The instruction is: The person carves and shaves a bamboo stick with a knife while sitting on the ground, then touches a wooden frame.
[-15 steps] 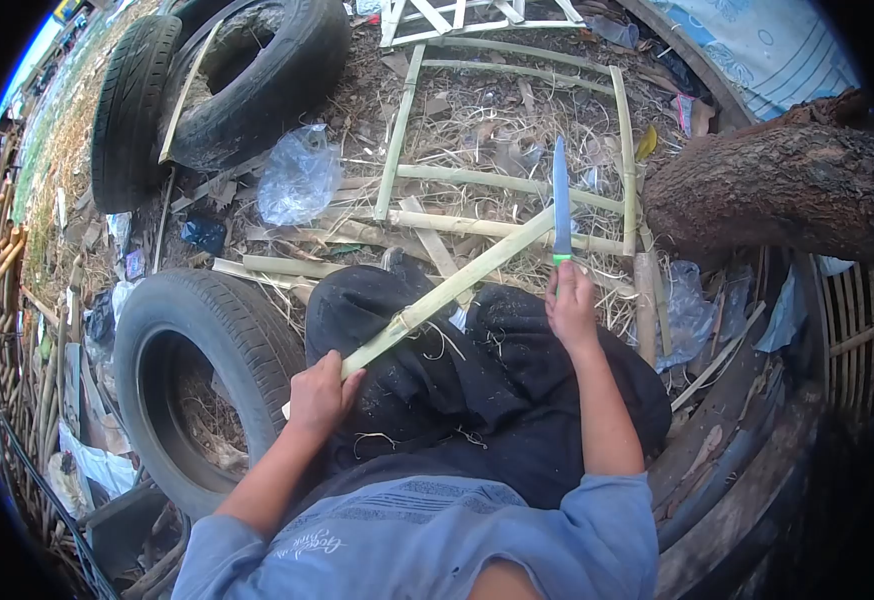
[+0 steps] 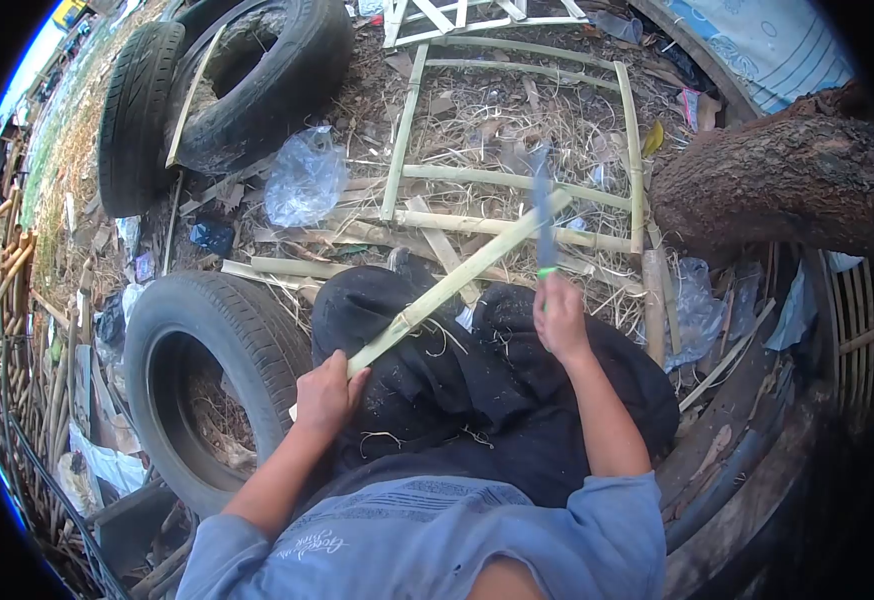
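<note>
My left hand (image 2: 327,391) is closed round the near end of a pale bamboo strip (image 2: 452,283), which slants up and right across my lap. In my right hand (image 2: 562,318) is a knife (image 2: 545,225) with a green handle, most of it hidden by my fingers. Its blade points away from me, is smeared by motion, and overlaps the strip's far end; whether they touch I cannot tell. Thin shavings lie on my dark trousers (image 2: 427,380). Past my knees a frame of bamboo strips (image 2: 517,178) lies on the ground.
A tyre (image 2: 212,390) stands by my left side, and more tyres (image 2: 267,90) are at the back left. A clear plastic bag (image 2: 305,178) lies between them and the frame. At the right is a thick tree trunk (image 2: 772,180). Bamboo shavings and scraps litter the ground.
The knife has tilted left, and its blade now crosses the far end of the bamboo strip. My right hand has moved slightly down; my left hand keeps its grip.
</note>
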The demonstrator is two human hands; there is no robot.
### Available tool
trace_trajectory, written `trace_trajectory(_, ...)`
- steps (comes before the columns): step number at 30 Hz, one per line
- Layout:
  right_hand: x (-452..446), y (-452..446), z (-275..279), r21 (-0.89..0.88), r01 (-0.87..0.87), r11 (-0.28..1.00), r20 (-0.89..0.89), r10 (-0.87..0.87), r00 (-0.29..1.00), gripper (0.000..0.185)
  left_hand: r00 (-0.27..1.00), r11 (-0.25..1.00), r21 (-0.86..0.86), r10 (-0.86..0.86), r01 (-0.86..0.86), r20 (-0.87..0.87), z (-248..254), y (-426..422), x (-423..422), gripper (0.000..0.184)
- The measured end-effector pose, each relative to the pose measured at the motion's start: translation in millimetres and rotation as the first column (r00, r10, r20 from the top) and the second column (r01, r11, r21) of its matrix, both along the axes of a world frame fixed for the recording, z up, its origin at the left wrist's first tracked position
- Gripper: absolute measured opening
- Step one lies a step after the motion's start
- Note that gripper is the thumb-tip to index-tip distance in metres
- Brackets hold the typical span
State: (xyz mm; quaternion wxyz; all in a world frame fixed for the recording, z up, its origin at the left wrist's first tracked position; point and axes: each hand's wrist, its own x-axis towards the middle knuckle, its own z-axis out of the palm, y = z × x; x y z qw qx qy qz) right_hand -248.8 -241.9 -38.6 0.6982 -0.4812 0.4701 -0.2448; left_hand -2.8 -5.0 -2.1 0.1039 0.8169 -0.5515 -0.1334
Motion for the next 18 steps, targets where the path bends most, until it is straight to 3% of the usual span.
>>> trace_trajectory(2,10.0,27.8,-14.8,-0.443,-0.279,0.852,-0.141,0.241,0.96,0.04,1.0,1.0,0.024,0.003,-0.004,0.019,0.8,-3.0,-2.1,0.037)
trace_trajectory(4,21.7,45.4,-14.1,-0.317,-0.271,0.909,-0.132,0.241,0.962,0.037,1.0,1.0,0.029,0.012,-0.011,-0.016,2.7,-0.1,0.5,0.037)
trace_trajectory(6,14.5,28.5,-14.5,-0.333,-0.265,0.905,-0.108,0.243,0.964,0.039,0.998,0.999,0.036,0.026,-0.024,-0.051,2.1,0.2,1.1,0.037)
trace_trajectory(8,-1.9,-4.9,-18.7,-0.147,-0.019,0.989,-0.059,0.011,0.998,0.041,0.999,1.0,0.018,-0.004,0.005,-0.037,2.3,-1.3,1.6,0.037)
trace_trajectory(9,-0.2,-17.3,-13.8,-0.32,-0.128,0.939,-0.223,0.056,0.973,0.039,0.999,1.0,0.02,-0.001,0.002,-0.038,2.3,-0.1,1.1,0.037)
trace_trajectory(10,3.5,-8.4,-9.7,-0.319,-0.128,0.939,-0.225,0.056,0.973,0.039,0.999,1.0,0.018,0.008,-0.007,-0.04,1.9,0.0,0.2,0.037)
trace_trajectory(12,22.7,29.4,3.3,-0.479,-0.32,0.817,-0.262,0.215,0.941,0.036,0.999,1.0,0.011,0.013,-0.012,-0.041,0.9,-2.5,0.4,0.038)
trace_trajectory(13,31.6,48.1,-1.7,-0.393,-0.332,0.858,-0.203,0.271,0.941,0.034,0.999,1.0,0.015,0.016,-0.015,-0.048,0.4,-1.2,0.6,0.037)
trace_trajectory(17,16.7,12.0,-9.7,-0.444,-0.205,0.872,-0.218,0.116,0.969,0.043,0.999,1.0,0.017,0.018,-0.017,-0.045,3.6,-2.7,-0.8,0.036)
trace_trajectory(18,8.6,-0.7,-10.1,-0.288,-0.093,0.953,-0.165,0.046,0.985,0.044,0.999,1.0,0.022,0.017,-0.016,-0.046,4.0,-2.0,-0.3,0.036)
